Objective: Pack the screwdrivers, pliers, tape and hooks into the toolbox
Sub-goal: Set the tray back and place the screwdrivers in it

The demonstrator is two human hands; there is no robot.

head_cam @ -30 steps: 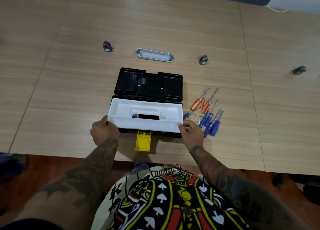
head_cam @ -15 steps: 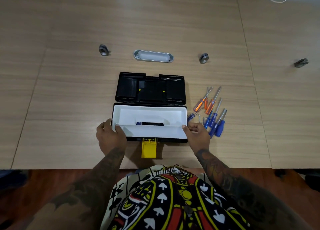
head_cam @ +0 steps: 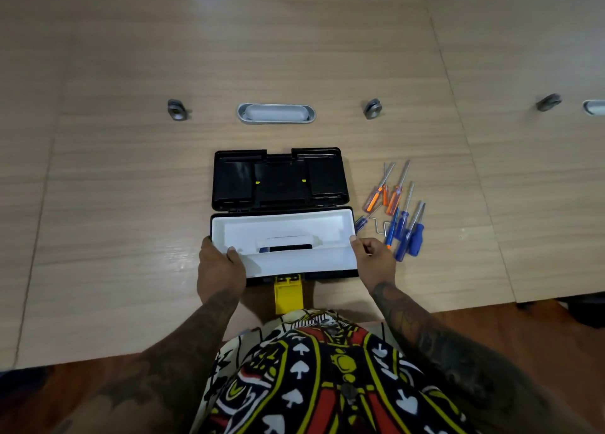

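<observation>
From the head camera, looking down over the person's patterned shirt, the black toolbox sits open near the table's front edge, its lid laid back flat toward 12 o'clock and its yellow latch hanging down at 6 o'clock. A white tray rests in the top of the box, with a handle bar across its middle and something dark and blue showing through the slot beneath it; what that is I cannot tell. The left hand grasps the tray's corner at about 8 o'clock, thumb hooked over the rim onto the white inside, fingers wrapped down the outer side. The right hand holds the tray's opposite end at about 4 o'clock, thumb tip on the rim and fingers curled beside the wall. Just beyond that hand, at 3 o'clock from the box, the screwdrivers lie loose on the wood, orange-handled ones farther away and blue-handled ones nearer, with a bent metal hook among them. Farther off at 12 o'clock a silver oval cable port is set into the table, flanked by small round metal fittings.
</observation>
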